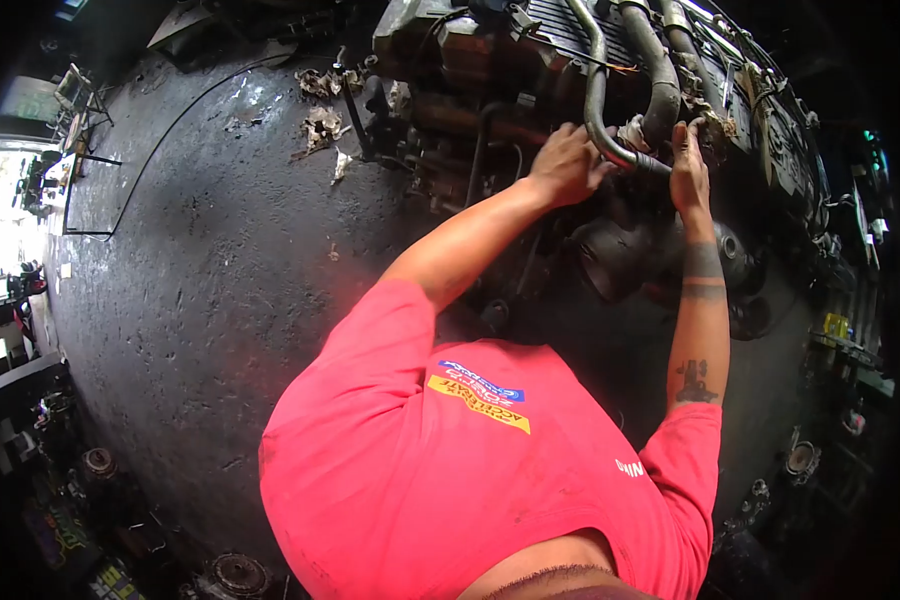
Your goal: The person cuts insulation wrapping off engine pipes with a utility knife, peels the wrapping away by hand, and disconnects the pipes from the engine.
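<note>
A bent metal pipe (596, 95) curves down across an engine (460, 50) at the upper centre. My left hand (567, 165) is at the pipe's lower bend, its fingers curled against it. Beside the pipe's lower right end is my right hand (688, 170), with its visible fingers stretched upward and its palm side towards the pipe. Part of its grip is hidden. A thicker pipe (660, 90) comes down between the hands, with crumpled pale material (632, 132) near its lower end. Below the hands lies a dark rounded metal part (610, 255).
Crumpled scraps (322, 130) lie on the dark, rough floor (210, 230) left of the engine. A black cable (160, 135) crosses the floor. Cables and hoses line the engine's right side. A round metal part (240, 573) sits at the lower left, and a yellow item (836, 325) at the right.
</note>
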The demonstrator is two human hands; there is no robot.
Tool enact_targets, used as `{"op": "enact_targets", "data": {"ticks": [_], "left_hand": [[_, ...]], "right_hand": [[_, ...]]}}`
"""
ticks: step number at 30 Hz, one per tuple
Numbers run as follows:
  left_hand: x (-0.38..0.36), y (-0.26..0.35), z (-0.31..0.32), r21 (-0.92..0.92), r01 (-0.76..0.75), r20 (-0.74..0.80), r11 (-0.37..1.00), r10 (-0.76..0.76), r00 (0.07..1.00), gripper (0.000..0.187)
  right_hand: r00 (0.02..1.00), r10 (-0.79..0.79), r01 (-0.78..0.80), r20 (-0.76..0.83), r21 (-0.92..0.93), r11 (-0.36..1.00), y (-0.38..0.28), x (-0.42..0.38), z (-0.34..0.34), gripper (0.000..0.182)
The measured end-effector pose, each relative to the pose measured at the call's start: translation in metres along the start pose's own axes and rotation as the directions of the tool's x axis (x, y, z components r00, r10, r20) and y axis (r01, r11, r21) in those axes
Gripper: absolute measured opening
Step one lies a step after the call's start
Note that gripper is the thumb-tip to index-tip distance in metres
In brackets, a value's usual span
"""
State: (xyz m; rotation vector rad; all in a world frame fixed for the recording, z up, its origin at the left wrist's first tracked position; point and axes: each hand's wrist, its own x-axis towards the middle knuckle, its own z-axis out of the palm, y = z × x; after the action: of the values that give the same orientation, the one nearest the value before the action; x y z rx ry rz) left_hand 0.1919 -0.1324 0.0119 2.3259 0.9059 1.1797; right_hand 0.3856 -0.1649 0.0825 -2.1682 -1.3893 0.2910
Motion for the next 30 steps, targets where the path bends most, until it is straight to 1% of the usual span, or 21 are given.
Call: {"op": "enact_targets", "data": {"ticks": [1,3,4,6,7,8,10,12,13,14,15,16,17,18,19,20,22,26,28,29,30], "left_hand": [[0.010,0.000,0.017,-0.001,0.004,-0.007,1.000,-0.004,1.000,0.040],[0.031,-0.001,0.044,-0.277,-0.179,-0.224,0.944,0.118,0.967,0.040],[0.035,0.003,0.051,-0.276,-0.183,-0.228,0.944,0.120,0.966,0.040],[0.039,0.013,0.053,-0.017,-0.017,-0.331,1.000,0.010,0.944,0.045],[0.041,0.016,0.047,-0.098,0.040,-0.264,0.994,-0.065,0.962,0.041],[0.041,0.012,0.052,-0.191,0.071,-0.267,0.979,-0.121,0.956,0.036],[0.040,0.004,0.059,-0.268,0.252,-0.109,0.930,-0.289,0.951,0.034],[0.039,-0.005,0.059,-0.263,0.265,-0.113,0.928,-0.302,0.947,0.030],[0.038,0.002,0.053,-0.274,0.278,-0.094,0.921,-0.313,0.945,0.026],[0.040,0.004,0.040,-0.309,0.224,-0.043,0.924,-0.249,0.967,0.025],[0.044,-0.002,0.044,-0.431,0.211,-0.057,0.877,-0.260,0.964,0.024],[0.047,-0.011,0.048,-0.435,0.187,-0.055,0.881,-0.234,0.971,0.032],[0.049,-0.029,0.058,-0.454,0.092,-0.037,0.886,-0.122,0.992,0.036],[0.050,-0.012,0.030,-0.415,0.143,0.033,0.898,-0.142,0.989,0.035],[0.054,-0.016,0.029,-0.508,0.299,0.182,0.807,-0.238,0.954,0.035],[0.053,-0.020,0.026,-0.577,0.450,0.325,0.681,-0.313,0.892,0.037],[0.056,-0.035,0.035,-0.693,0.539,0.443,0.479,-0.307,0.842,0.039],[0.063,-0.049,0.047,-0.685,0.522,0.418,0.508,-0.312,0.853,0.045],[0.067,-0.054,0.050,-0.521,0.575,0.511,0.630,-0.310,0.802,0.048],[0.071,-0.056,0.051,-0.424,0.547,0.531,0.722,-0.291,0.796,0.052],[0.072,-0.052,0.047,-0.424,0.546,0.532,0.723,-0.289,0.796,0.052]], "right_hand": [[1.000,0.011,-0.011,0.028,0.008,1.000,0.000,0.001,0.000,0.079],[0.999,0.016,-0.018,0.043,0.037,0.999,-0.002,0.001,-0.001,0.078],[0.999,0.012,-0.014,0.040,0.036,0.999,-0.002,-0.001,-0.002,0.078],[0.999,-0.040,0.040,-0.003,0.046,0.998,-0.005,-0.001,-0.002,0.077],[0.998,-0.059,0.059,0.011,0.011,0.998,0.003,0.005,0.003,0.078],[0.989,-0.146,0.147,-0.028,0.022,0.989,0.017,0.011,0.007,0.079],[0.995,-0.097,0.097,-0.009,0.038,0.995,0.004,0.007,0.004,0.078],[0.996,-0.080,0.081,-0.030,0.025,0.996,0.008,0.009,0.009,0.076],[0.993,-0.116,0.114,0.019,0.075,0.991,0.009,0.009,0.010,0.075],[0.988,-0.144,0.137,0.056,0.114,0.984,0.012,0.009,0.005,0.074],[0.994,-0.092,0.088,0.054,0.074,0.993,0.011,0.009,0.002,0.074],[0.998,-0.039,0.037,0.054,0.038,0.999,0.007,0.008,0.002,0.075],[0.999,-0.026,0.025,0.026,0.025,0.999,0.004,0.005,0.001,0.077],[1.000,-0.022,0.022,0.006,0.018,1.000,0.000,0.001,-0.001,0.079],[1.000,-0.013,0.012,0.003,0.035,0.999,-0.005,-0.002,-0.002,0.082],[1.000,-0.008,0.007,0.006,0.058,0.998,-0.008,-0.003,-0.003,0.085],[0.999,-0.017,0.015,0.035,0.048,0.999,-0.005,0.000,-0.003,0.089],[1.000,-0.013,0.012,0.025,0.058,0.998,-0.002,0.001,0.000,0.090],[1.000,-0.014,0.014,0.009,0.060,0.998,-0.003,0.001,0.000,0.090],[1.000,-0.009,0.008,0.018,0.058,0.998,-0.003,0.001,0.000,0.091],[1.000,-0.005,0.003,0.026,0.058,0.998,-0.003,0.001,-0.001,0.092]]}}
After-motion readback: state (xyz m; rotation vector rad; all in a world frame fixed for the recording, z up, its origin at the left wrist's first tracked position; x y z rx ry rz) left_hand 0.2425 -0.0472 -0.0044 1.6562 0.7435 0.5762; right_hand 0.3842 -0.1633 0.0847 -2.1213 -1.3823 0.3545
